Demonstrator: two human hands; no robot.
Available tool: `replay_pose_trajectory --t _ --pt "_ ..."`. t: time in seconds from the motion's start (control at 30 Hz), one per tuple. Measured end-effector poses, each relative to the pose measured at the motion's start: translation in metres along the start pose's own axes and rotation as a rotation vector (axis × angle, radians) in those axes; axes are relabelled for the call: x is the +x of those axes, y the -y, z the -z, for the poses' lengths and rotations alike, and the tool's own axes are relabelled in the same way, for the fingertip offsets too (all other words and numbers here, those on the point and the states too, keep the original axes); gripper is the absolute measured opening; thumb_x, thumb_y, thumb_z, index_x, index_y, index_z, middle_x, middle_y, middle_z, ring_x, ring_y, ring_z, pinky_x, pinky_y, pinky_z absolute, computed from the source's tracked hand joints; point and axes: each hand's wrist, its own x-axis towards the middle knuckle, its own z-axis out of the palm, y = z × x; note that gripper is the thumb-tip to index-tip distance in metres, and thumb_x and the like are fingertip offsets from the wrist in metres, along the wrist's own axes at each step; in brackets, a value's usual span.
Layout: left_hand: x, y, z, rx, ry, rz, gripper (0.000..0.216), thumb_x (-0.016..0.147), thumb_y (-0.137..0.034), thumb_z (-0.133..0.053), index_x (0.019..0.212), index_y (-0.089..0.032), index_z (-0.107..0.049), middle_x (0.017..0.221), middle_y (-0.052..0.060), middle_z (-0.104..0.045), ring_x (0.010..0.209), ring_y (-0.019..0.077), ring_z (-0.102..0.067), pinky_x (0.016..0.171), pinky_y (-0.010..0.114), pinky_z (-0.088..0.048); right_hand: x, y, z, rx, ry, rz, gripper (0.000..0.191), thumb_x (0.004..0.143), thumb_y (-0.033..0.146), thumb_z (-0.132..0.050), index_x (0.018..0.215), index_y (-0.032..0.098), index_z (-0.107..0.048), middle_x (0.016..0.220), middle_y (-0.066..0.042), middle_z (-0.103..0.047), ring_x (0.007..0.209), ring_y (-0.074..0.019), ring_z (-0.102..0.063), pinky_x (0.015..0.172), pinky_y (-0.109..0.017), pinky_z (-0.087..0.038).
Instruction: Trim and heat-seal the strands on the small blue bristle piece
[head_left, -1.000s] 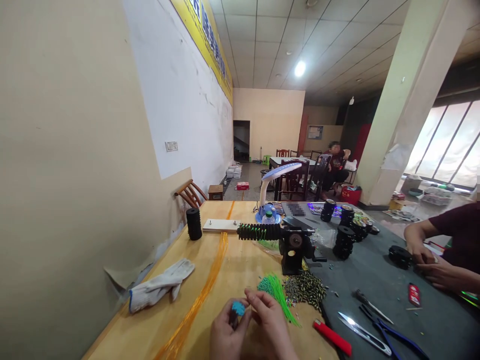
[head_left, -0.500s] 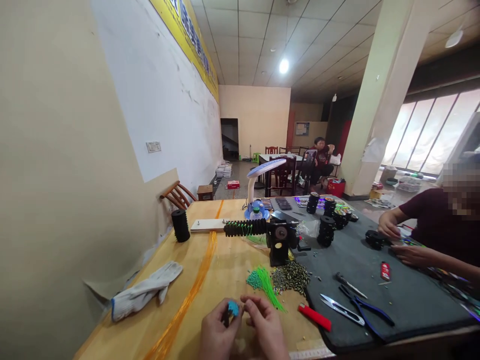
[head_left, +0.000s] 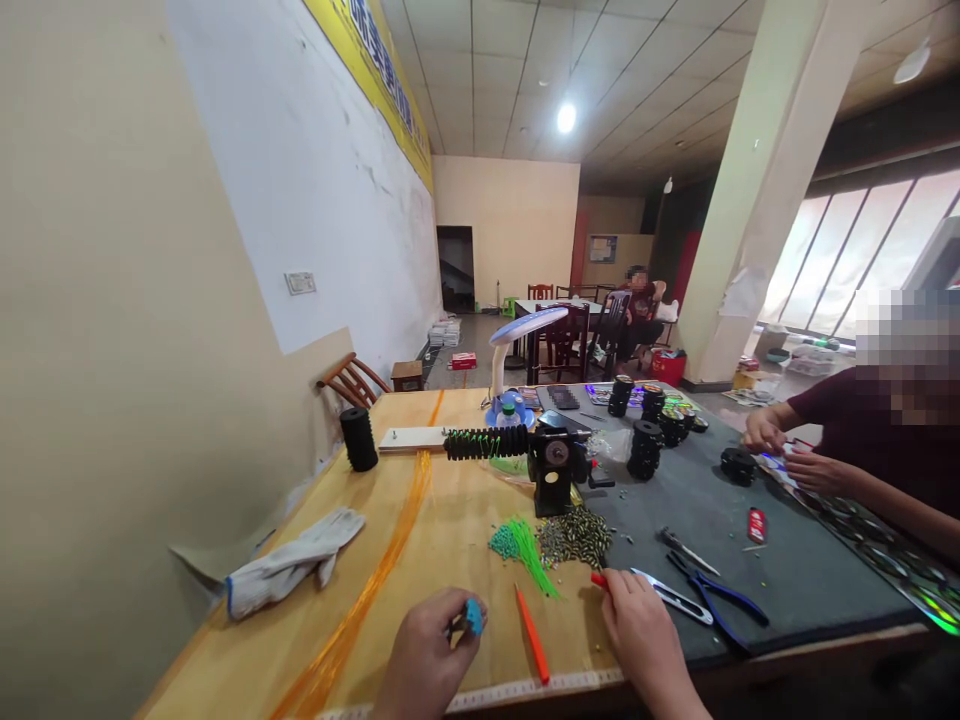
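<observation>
My left hand [head_left: 431, 645] is closed, pinching a small bright blue piece [head_left: 473, 617] between thumb and fingers; its exact kind I cannot make out. Over at the mat's edge, my right hand [head_left: 641, 625] has its fingers closed round a red oblong thing [head_left: 598, 579], and only one end of it shows. Between the hands an orange-red pen-like tool [head_left: 532, 638] with a thin tip lies on the wooden table [head_left: 465, 550]. Just beyond are bright green strands [head_left: 534, 560], small turquoise beads [head_left: 504, 541] and a heap of dark metallic beads [head_left: 581, 535].
A black hand-cranked winder [head_left: 555, 470] carries a ridged black roll [head_left: 486, 442] with green line. Scissors-like snips [head_left: 679, 598] and blue-handled pliers [head_left: 724, 597] lie on the grey mat [head_left: 675, 510]. White gloves [head_left: 296, 565] and orange strands [head_left: 397, 540] are left. A co-worker sits right.
My right hand has left the left hand and moved right onto the red oblong thing. The orange-red tool now shows between my hands. My left hand still pinches the blue piece.
</observation>
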Motion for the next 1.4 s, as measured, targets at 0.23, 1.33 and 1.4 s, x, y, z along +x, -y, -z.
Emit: replay_pose_trajectory --t 0.23,1.33,1.4 --pt "-0.004 -0.003 0.002 0.044 0.020 -0.023 0.015 0.076 -0.008 -0.053 0.074 -0.018 -0.063 0.070 0.002 -0.067 0.066 0.0146 -0.062 0.061 0.020 -0.044 -0.013 0.073 -0.019 1.131 0.243 -0.507 0.040 0.074 0.060 -0.049 0.069 0.021 -0.046 0.054 0.006 -0.043 0.044 -0.0092 -0.037 0.040 -0.020 -0.028" --pt "-0.004 -0.011 -0.001 0.112 -0.011 -0.031 0.016 0.072 -0.006 -0.053 0.071 -0.019 -0.061 0.067 0.002 -0.067 0.064 0.0159 -0.063 0.060 0.021 -0.046 -0.037 0.118 -0.034 0.878 0.004 -0.192 0.057 0.079 0.062 -0.050 0.110 0.018 -0.068 0.060 -0.002 -0.061 0.051 -0.0144 -0.054 0.053 -0.022 -0.042" --pt "-0.004 -0.011 0.000 0.114 -0.017 -0.032 0.016 0.071 -0.005 -0.053 0.071 -0.019 -0.062 0.067 0.001 -0.067 0.064 0.0157 -0.063 0.059 0.021 -0.045 -0.036 0.118 -0.032 0.944 0.009 -0.238 0.059 0.076 0.064 -0.051 0.108 0.017 -0.069 0.058 -0.001 -0.058 0.051 -0.0136 -0.050 0.051 -0.023 -0.040"
